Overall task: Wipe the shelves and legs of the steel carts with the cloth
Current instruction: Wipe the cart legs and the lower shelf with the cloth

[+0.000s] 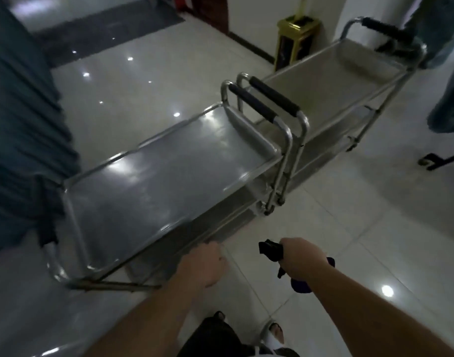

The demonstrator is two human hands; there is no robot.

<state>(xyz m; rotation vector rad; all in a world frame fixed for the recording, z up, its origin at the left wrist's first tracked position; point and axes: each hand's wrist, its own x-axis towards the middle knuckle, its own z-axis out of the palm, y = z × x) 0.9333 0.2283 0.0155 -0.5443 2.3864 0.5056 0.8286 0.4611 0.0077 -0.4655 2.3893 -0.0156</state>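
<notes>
The right hand [301, 258] grips the dark cloth [271, 251] beside the near cart [169, 171]; the left hand [204, 264], seemingly loosely curled, hovers near its rim. Pressing could roll the cart into the second cart [336, 81].

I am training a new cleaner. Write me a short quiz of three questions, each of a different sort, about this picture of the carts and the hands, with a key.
1. True or false: the right hand holds the dark cloth.
2. Multiple choice: where is the left hand?
A. on a black handle
B. at the front edge of the near cart
C. on the far cart
3. Fill in: the black handles of the two carts stand ____ each other, where the carts meet end to end.

Key
1. True; the grip is closed around the cloth.
2. B; whether it touches the edge is unclear.
3. beside
</notes>
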